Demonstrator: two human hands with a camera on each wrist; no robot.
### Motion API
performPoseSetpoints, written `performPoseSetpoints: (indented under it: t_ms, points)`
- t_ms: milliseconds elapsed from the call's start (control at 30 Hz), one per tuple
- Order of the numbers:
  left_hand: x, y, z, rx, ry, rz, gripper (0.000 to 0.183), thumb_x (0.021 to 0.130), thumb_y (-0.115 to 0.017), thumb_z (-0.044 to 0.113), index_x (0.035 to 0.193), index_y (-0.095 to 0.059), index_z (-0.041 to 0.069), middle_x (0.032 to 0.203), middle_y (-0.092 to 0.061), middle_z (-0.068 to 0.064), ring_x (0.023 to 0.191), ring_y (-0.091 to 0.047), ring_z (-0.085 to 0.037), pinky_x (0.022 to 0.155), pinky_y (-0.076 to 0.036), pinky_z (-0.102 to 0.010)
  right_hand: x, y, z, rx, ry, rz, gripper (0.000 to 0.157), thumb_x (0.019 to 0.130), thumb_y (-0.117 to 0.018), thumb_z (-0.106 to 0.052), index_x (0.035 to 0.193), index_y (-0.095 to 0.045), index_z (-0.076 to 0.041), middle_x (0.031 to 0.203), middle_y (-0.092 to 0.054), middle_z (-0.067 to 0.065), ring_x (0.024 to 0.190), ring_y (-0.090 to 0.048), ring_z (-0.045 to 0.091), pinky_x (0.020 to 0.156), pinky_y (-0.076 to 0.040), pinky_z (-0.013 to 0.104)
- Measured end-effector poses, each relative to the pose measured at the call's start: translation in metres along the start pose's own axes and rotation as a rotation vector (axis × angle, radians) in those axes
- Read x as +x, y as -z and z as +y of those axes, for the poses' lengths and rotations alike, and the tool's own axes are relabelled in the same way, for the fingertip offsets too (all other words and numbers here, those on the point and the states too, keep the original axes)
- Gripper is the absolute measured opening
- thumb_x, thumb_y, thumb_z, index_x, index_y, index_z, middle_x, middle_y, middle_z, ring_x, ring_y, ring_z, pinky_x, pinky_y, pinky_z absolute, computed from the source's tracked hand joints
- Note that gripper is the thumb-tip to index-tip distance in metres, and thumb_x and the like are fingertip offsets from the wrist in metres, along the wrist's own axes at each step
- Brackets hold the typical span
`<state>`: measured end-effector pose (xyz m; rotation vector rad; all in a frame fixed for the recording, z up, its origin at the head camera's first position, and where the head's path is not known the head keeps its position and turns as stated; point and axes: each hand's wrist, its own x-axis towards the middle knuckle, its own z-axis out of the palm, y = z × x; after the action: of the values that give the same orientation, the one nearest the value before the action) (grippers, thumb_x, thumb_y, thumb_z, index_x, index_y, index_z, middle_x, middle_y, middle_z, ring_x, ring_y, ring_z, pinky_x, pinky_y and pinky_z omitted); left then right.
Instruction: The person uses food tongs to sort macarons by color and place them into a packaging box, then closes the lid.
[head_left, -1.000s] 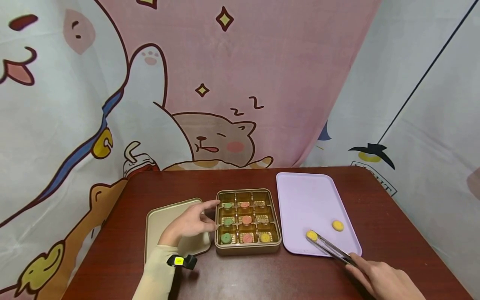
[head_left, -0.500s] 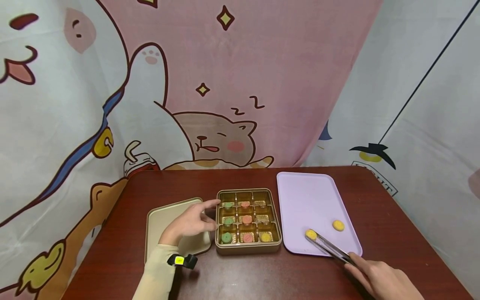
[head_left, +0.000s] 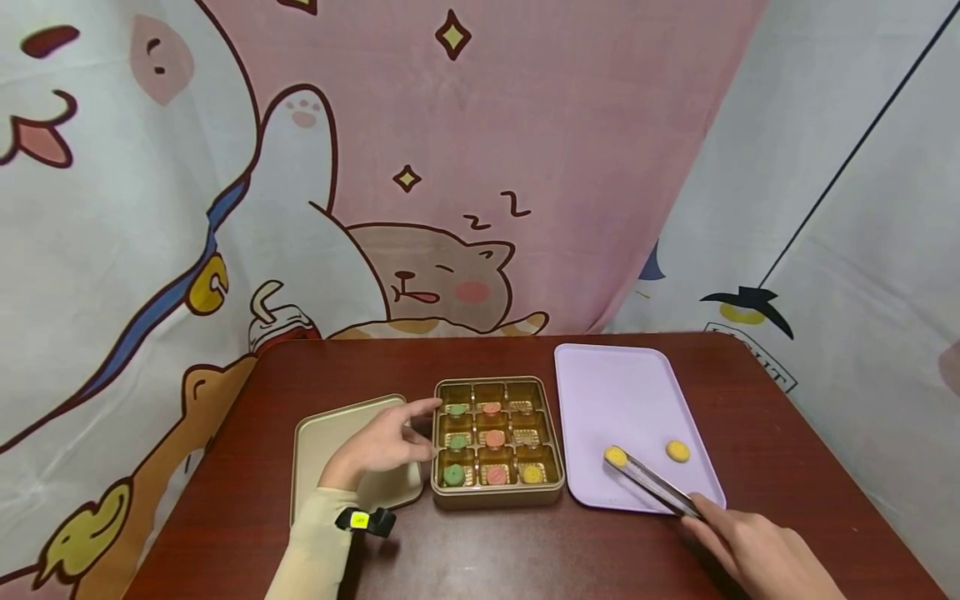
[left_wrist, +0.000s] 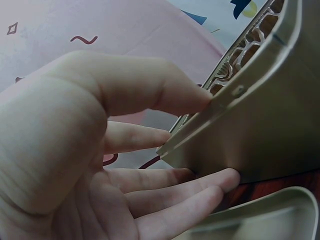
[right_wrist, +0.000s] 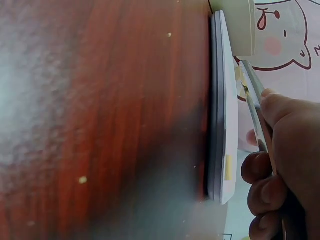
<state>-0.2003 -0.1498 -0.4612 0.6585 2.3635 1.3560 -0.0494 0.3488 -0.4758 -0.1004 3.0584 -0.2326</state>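
Yellow cookie is pinched between the tips of metal tongs in the head view, over the near left part of a lilac tray; the right hand has its grip curled round the tongs; another yellow cookie lies on the tray; the left hand keeps its grip spread, fingertips at the left side of a gold box holding green cookies, pink cookies and a single yellow one; a gold lid lies partly beneath that hand and arm; the surface is reddish-brown wood, backed by cartoon-printed cloth.

Left wrist view brings out the box's tall side wall, the thumb on its rim and other fingertips lower against the wall.

Right wrist view alone makes plain that the tong tips stand clear above the tray; pale specks dot the glossy surface.
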Motion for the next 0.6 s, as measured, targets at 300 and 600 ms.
performPoseSetpoints:
  t_ms: [300,600]
  points:
    - [0.001,0.000,0.000,-0.003,0.001,0.003,0.083,0.085,-0.077,0.003,0.160,-0.039,0.000,0.138,-0.061,-0.028,0.091,-0.076,-0.018,0.078,-0.061,-0.029,0.008,0.008,-0.012,-0.012,0.028,0.028,0.047,0.102,-0.065,-0.050,0.129,-0.071,-0.011,0.076,-0.065,-0.008,0.062,-0.051,0.010,0.051,-0.045,0.031]
    - [0.001,0.000,-0.001,0.019,-0.004,-0.004,0.084,0.086,-0.077,0.005,0.160,-0.038,0.001,0.125,-0.070,-0.022,0.089,-0.076,-0.015,0.083,-0.061,-0.030,0.015,0.010,-0.023,-0.022,0.137,0.185,0.036,0.098,-0.073,-0.043,0.120,-0.075,-0.014,0.083,-0.072,-0.011,0.065,-0.057,0.003,0.051,-0.049,0.030]
